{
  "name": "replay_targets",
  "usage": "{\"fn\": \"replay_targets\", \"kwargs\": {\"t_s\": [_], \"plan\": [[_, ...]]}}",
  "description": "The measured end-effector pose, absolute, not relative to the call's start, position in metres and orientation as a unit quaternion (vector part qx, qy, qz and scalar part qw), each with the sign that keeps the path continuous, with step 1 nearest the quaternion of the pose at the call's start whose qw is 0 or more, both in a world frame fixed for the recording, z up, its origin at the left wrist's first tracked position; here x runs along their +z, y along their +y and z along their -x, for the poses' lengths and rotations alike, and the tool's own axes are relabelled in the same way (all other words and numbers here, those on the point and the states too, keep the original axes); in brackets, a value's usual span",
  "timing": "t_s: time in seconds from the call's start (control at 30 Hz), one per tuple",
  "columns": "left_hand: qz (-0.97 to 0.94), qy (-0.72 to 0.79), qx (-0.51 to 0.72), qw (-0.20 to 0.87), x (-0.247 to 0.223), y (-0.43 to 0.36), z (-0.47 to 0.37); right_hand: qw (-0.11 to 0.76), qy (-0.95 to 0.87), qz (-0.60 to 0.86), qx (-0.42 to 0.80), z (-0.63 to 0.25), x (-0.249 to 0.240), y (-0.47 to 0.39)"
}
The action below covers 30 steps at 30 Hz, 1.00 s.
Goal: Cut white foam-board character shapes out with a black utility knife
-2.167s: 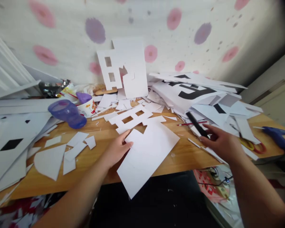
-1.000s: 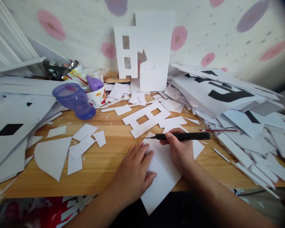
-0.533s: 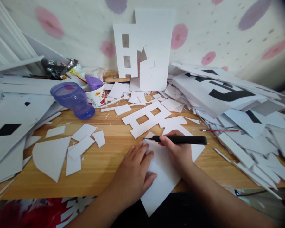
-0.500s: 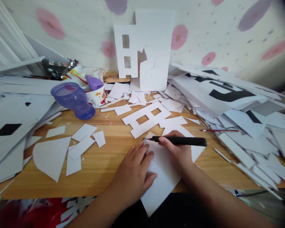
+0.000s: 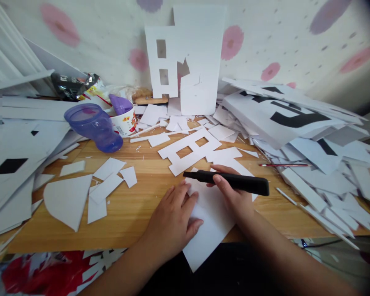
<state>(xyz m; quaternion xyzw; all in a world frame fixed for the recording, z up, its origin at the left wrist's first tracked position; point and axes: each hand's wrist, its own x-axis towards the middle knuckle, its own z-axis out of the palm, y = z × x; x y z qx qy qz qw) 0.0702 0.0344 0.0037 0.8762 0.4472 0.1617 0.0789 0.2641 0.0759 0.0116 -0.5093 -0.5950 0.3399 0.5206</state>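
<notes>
My right hand grips a black craft knife, its front end pointing left over the far corner of a white foam board piece. The knife's thin tip is hard to make out at this moment. My left hand lies on the same board with fingers stretched out, pressing its left side. The board's near corner hangs past the table edge. Just beyond the knife are a cut frame with two rectangular openings and another white cut piece.
Upright against the wall stands a white panel with window holes. A purple translucent cup and a paper tub stand at back left. White sheets are piled at right and left. A pencil lies at right.
The knife's front end has moved slightly left and its body has tilted, so the thin blade no longer shows clearly. My left hand stays on the board. The view has shifted a little.
</notes>
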Motion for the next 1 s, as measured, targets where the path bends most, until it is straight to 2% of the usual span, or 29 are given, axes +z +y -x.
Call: {"fn": "replay_targets", "kwargs": {"t_s": [0.13, 0.3, 1.0], "plan": [[-0.878, 0.444, 0.163, 0.072, 0.003, 0.034, -0.070, 0.507, -0.652, 0.502, 0.258, -0.272, 0.014, 0.074], [-0.878, 0.443, 0.165, 0.070, 0.003, 0.033, -0.070, 0.477, -0.700, 0.484, 0.220, -0.275, 0.018, 0.073], [-0.878, 0.443, 0.167, 0.073, 0.001, 0.034, -0.070, 0.444, -0.771, 0.420, 0.178, -0.273, 0.025, 0.075]]}}
